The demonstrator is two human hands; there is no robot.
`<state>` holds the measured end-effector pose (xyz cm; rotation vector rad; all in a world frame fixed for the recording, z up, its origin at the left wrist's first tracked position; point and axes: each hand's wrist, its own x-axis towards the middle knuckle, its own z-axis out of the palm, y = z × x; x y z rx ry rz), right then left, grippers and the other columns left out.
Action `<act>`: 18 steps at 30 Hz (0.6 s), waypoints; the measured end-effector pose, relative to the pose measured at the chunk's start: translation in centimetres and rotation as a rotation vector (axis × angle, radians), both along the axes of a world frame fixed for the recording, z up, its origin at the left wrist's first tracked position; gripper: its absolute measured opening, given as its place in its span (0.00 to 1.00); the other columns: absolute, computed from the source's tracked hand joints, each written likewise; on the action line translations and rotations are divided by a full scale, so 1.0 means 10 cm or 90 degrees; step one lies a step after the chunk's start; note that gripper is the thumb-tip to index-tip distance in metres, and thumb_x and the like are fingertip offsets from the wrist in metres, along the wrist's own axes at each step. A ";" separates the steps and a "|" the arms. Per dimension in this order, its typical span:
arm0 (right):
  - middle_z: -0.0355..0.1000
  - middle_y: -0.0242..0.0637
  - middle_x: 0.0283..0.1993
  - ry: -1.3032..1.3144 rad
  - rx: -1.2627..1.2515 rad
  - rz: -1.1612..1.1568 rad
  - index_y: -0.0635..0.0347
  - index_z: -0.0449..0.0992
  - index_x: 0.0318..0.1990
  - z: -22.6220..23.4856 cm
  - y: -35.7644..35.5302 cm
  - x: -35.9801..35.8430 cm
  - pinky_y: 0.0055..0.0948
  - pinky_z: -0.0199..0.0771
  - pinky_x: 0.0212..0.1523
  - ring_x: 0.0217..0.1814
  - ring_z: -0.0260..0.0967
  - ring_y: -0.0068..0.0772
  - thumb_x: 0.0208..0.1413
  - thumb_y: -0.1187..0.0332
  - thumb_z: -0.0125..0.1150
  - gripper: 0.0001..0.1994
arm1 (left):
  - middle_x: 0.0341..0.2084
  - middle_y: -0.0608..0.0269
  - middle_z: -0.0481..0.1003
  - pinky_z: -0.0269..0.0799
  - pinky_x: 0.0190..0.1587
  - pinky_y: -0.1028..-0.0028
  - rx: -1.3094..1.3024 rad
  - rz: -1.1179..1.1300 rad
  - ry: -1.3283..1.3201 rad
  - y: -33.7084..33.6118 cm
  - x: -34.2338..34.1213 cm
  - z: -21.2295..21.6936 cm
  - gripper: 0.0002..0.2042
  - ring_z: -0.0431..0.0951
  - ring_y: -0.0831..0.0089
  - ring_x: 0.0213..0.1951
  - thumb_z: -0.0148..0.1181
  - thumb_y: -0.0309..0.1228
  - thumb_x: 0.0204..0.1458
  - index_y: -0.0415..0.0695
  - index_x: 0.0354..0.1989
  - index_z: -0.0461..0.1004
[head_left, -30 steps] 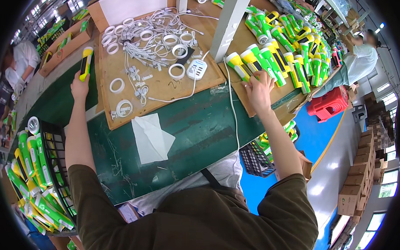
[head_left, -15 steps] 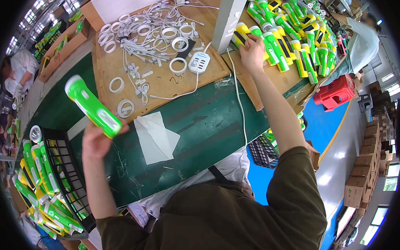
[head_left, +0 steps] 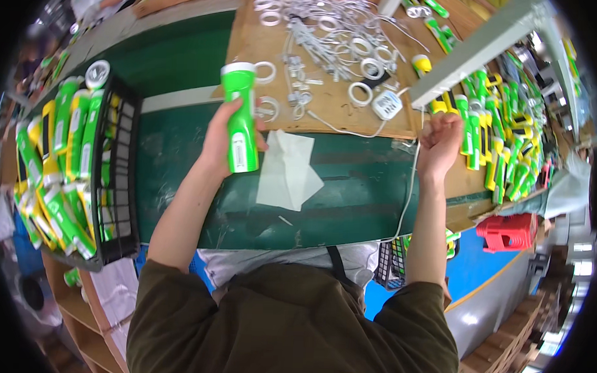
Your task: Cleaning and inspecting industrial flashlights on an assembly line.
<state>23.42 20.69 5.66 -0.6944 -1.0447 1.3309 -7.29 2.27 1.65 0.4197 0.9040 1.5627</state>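
Observation:
A green flashlight [head_left: 242, 128] with a white head stands nearly upright in the grip of my left hand [head_left: 216, 139], above the near edge of the board. My right hand [head_left: 440, 140] is raised beside the grey metal post, its fingers curled in, and no flashlight shows in it. Just behind and to the right of it lies a pile of green and yellow flashlights [head_left: 474, 137]. A sheet of white paper [head_left: 282, 176] rests on the green tabletop [head_left: 351, 188], to the right of the held flashlight.
White cables [head_left: 323, 52] and white rings [head_left: 360, 94] lie on the brown board [head_left: 340, 115] beside a white multi-socket hub [head_left: 387, 105]. A black crate [head_left: 118, 167] of flashlights stands at left. The grey post [head_left: 477, 51] slants across at right; a red plastic stool [head_left: 507, 232] is beyond.
My view has turned to the right. The left hand has brought the flashlight in toward the middle and more upright. My right hand has come off the yellow flashlight in the pile and drawn back.

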 end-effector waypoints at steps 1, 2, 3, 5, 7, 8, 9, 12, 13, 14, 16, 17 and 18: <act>0.55 0.24 0.29 -0.118 0.070 0.065 0.49 0.61 0.37 -0.05 -0.13 -0.13 0.17 0.49 0.23 0.25 0.49 0.14 0.63 0.62 0.45 0.05 | 0.34 0.50 0.74 0.76 0.29 0.65 -0.055 -0.005 0.030 0.00 0.02 0.03 0.25 0.77 0.62 0.24 0.46 0.50 0.58 0.39 0.51 0.64; 0.58 0.25 0.32 -0.072 0.089 0.167 0.51 0.62 0.41 -0.11 -0.21 -0.32 0.16 0.53 0.26 0.28 0.52 0.14 0.60 0.72 0.50 0.05 | 0.35 0.50 0.74 0.76 0.27 0.65 -0.107 0.010 0.042 0.01 0.09 0.07 0.27 0.77 0.63 0.23 0.44 0.55 0.58 0.40 0.49 0.64; 0.59 0.26 0.36 -0.049 0.116 0.219 0.53 0.62 0.44 -0.13 -0.29 -0.53 0.16 0.54 0.28 0.30 0.54 0.14 0.57 0.78 0.51 0.11 | 0.38 0.50 0.74 0.77 0.29 0.64 -0.083 -0.028 0.032 0.00 0.08 0.00 0.26 0.78 0.63 0.24 0.43 0.53 0.60 0.40 0.50 0.64; 0.60 0.27 0.38 -0.045 0.099 0.262 0.54 0.63 0.43 -0.20 -0.35 -0.85 0.17 0.60 0.34 0.35 0.57 0.16 0.53 0.83 0.53 0.14 | 0.40 0.50 0.73 0.78 0.31 0.64 -0.141 -0.017 -0.002 0.01 0.19 0.05 0.23 0.79 0.64 0.26 0.43 0.51 0.60 0.41 0.49 0.65; 0.61 0.28 0.38 -0.017 0.100 0.295 0.56 0.63 0.42 -0.28 -0.38 -1.10 0.20 0.63 0.36 0.36 0.59 0.18 0.52 0.83 0.54 0.13 | 0.34 0.54 0.74 0.77 0.29 0.67 -0.156 0.001 -0.001 -0.03 0.21 0.08 0.22 0.78 0.66 0.24 0.44 0.51 0.60 0.41 0.46 0.67; 0.62 0.29 0.38 0.029 0.060 0.324 0.57 0.63 0.42 -0.31 -0.45 -1.19 0.21 0.64 0.37 0.36 0.61 0.20 0.53 0.83 0.54 0.12 | 0.31 0.55 0.74 0.75 0.27 0.68 -0.133 -0.038 0.001 -0.04 0.16 -0.01 0.22 0.77 0.68 0.23 0.45 0.51 0.60 0.42 0.45 0.68; 0.64 0.30 0.38 0.004 0.056 0.365 0.58 0.63 0.42 -0.40 -0.50 -1.24 0.21 0.65 0.37 0.36 0.63 0.21 0.54 0.81 0.53 0.11 | 0.28 0.57 0.74 0.74 0.25 0.69 -0.109 -0.078 0.003 -0.05 0.12 -0.08 0.22 0.76 0.69 0.22 0.45 0.51 0.60 0.43 0.44 0.68; 0.65 0.30 0.37 -0.035 0.065 0.418 0.59 0.64 0.44 -0.60 -0.61 -1.26 0.22 0.66 0.37 0.35 0.63 0.20 0.56 0.80 0.53 0.10 | 0.21 0.63 0.72 0.69 0.18 0.73 -0.161 -0.031 0.015 0.01 0.24 0.04 0.22 0.72 0.72 0.16 0.43 0.51 0.60 0.42 0.44 0.69; 0.65 0.30 0.37 -0.062 0.067 0.451 0.59 0.64 0.44 -0.62 -0.63 -1.24 0.22 0.66 0.37 0.36 0.63 0.20 0.56 0.79 0.53 0.10 | 0.20 0.62 0.72 0.69 0.18 0.73 -0.155 -0.034 0.012 0.02 0.26 0.05 0.22 0.72 0.71 0.16 0.44 0.51 0.60 0.42 0.43 0.69; 0.65 0.30 0.37 -0.091 0.070 0.481 0.59 0.65 0.45 -0.63 -0.64 -1.21 0.22 0.66 0.37 0.36 0.63 0.20 0.57 0.79 0.53 0.10 | 0.20 0.62 0.72 0.69 0.18 0.73 -0.148 -0.040 0.011 0.01 0.27 0.05 0.22 0.72 0.71 0.16 0.44 0.51 0.60 0.42 0.43 0.69; 0.65 0.30 0.37 -0.080 0.062 0.498 0.59 0.65 0.45 -0.64 -0.71 -1.24 0.22 0.66 0.37 0.36 0.63 0.19 0.57 0.79 0.53 0.10 | 0.20 0.62 0.72 0.69 0.17 0.73 -0.167 -0.034 -0.023 -0.03 0.26 0.02 0.22 0.72 0.70 0.15 0.44 0.52 0.59 0.42 0.41 0.69; 0.65 0.30 0.37 -0.066 0.048 0.519 0.59 0.65 0.45 -0.64 -0.73 -1.23 0.22 0.66 0.37 0.36 0.63 0.19 0.57 0.79 0.53 0.10 | 0.20 0.62 0.72 0.69 0.17 0.73 -0.157 -0.051 -0.026 -0.05 0.25 0.00 0.22 0.72 0.70 0.15 0.44 0.52 0.59 0.42 0.41 0.69; 0.65 0.29 0.37 -0.056 0.051 0.555 0.59 0.65 0.45 -0.63 -0.74 -1.22 0.22 0.67 0.38 0.36 0.63 0.19 0.57 0.78 0.54 0.10 | 0.21 0.59 0.72 0.69 0.17 0.71 -0.148 -0.058 -0.039 -0.08 0.22 -0.03 0.22 0.72 0.68 0.15 0.45 0.52 0.59 0.43 0.41 0.68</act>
